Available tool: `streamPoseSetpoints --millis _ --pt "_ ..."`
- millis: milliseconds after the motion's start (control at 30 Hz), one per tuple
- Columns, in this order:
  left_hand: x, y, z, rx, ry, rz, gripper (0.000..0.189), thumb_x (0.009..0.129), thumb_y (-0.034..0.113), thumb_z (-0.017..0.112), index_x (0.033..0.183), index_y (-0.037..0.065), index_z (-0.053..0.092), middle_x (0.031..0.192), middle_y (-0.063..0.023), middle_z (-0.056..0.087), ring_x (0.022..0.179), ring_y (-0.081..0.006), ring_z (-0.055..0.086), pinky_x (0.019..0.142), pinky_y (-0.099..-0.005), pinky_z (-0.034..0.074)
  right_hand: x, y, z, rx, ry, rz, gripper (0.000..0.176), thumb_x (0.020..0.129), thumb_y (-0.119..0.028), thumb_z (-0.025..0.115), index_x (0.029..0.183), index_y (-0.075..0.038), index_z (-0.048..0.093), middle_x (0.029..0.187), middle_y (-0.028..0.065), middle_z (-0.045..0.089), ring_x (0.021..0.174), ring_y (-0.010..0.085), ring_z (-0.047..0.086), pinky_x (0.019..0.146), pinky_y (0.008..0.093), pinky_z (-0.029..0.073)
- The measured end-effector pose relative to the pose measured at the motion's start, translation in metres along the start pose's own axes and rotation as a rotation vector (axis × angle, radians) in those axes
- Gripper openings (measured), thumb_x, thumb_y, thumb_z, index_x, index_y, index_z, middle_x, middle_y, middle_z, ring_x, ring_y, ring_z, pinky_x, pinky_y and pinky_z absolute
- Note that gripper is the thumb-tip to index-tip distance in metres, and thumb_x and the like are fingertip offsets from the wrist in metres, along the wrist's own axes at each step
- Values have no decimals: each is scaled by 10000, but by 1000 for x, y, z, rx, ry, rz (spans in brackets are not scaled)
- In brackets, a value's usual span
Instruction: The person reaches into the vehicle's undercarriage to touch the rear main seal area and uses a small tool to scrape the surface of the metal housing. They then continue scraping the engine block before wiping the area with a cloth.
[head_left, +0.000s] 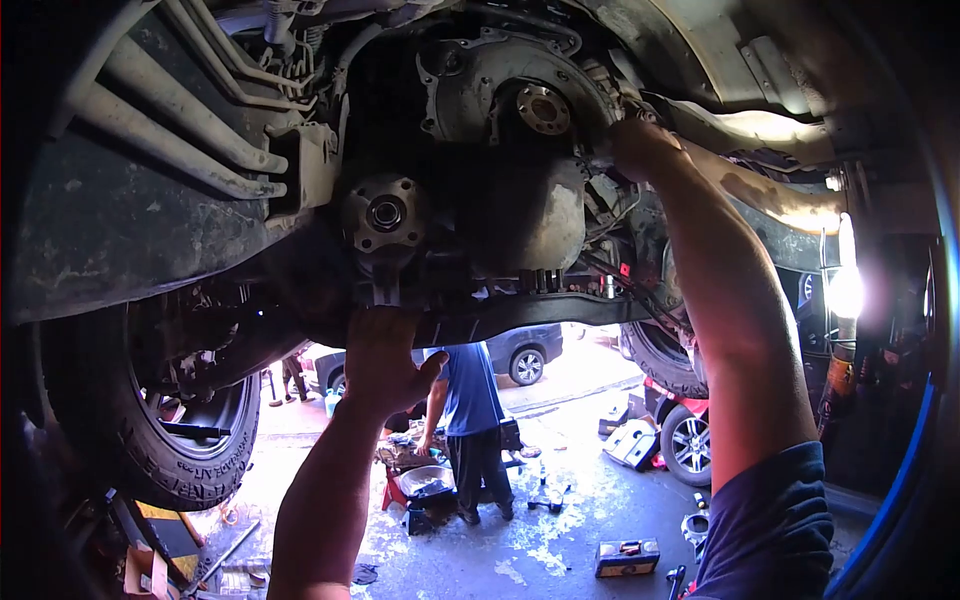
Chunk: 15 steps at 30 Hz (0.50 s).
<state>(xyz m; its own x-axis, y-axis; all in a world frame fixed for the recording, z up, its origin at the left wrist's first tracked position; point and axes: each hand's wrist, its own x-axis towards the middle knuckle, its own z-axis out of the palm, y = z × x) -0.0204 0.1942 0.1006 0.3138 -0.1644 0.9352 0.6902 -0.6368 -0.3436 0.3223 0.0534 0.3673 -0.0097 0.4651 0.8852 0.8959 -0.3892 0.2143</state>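
Note:
Overhead is the underside of a vehicle. My left hand (385, 360) reaches up to the dark crossmember (510, 318), its fingers over the bar and its thumb out to the right. Above it is a round metal flange (386, 212) with bolt holes. My right hand (645, 148) is raised beside the engine's bell housing (470, 85), to the right of the round crankshaft end (543, 108). Its fingers are in shadow, and what they touch is hidden. The rounded oil pan (540, 215) hangs between my hands.
A lit work lamp (846, 292) hangs at the right. Large tires (190, 440) flank the crossmember. Beyond, a person in a blue shirt (468, 390) stands by a metal basin (427, 482). A toolbox (627, 557) and parts lie on the floor.

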Motion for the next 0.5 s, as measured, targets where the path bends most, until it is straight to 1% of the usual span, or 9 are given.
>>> streamPoseSetpoints --millis 33,167,267,333,367,467,500 --pt "0 0 1 9 8 3 650 667 368 853 1171 24 628 1082 -182 635 1075 -368 596 1025 -528 406 -1 3 0 26 19 -18 302 948 -100 560 1226 -74 675 1180 189 714 1119 350 690 908 469 572" --pt "1 2 3 19 12 -5 651 664 363 854 1166 17 627 1084 -182 632 1066 -370 598 1019 -524 409 8 6 17 -97 -31 7 414 950 -99 554 1364 -87 567 1218 194 699 1146 346 678 923 468 570" --pt "0 0 2 22 -19 -13 650 657 354 859 1163 19 626 1091 -185 629 1065 -373 599 1019 -528 411 -9 5 -3 -132 -81 -39 415 954 -98 550 1368 -92 570 1229 200 692 1152 345 676 936 466 567" --pt "1 1 2 -1 6 -1 651 653 353 861 1161 20 626 1097 -186 630 1069 -377 598 1025 -533 408 -17 -12 -14 -72 -49 11 372 953 -95 549 1317 -93 620 1230 194 695 1151 340 678 942 461 565" --pt "1 2 2 -12 18 5 652 651 353 862 1159 20 626 1099 -187 630 1072 -379 598 1028 -536 406 -19 -18 -16 -41 -33 35 353 952 -94 549 1292 -93 646 1230 191 696 1150 338 679 944 459 565" --pt "0 1 3 2 26 7 661 650 352 861 1170 19 624 1104 -189 633 1076 -384 597 1031 -543 403 -13 0 -2 -159 -85 55 310 951 -93 549 1228 -91 687 1224 183 698 1146 325 681 936 460 567" --pt "1 1 2 7 21 6 664 652 353 859 1175 18 623 1104 -189 634 1077 -385 597 1030 -544 403 -12 -2 -5 -138 -58 35 310 949 -90 550 1228 -87 684 1220 182 700 1145 326 681 929 463 569"
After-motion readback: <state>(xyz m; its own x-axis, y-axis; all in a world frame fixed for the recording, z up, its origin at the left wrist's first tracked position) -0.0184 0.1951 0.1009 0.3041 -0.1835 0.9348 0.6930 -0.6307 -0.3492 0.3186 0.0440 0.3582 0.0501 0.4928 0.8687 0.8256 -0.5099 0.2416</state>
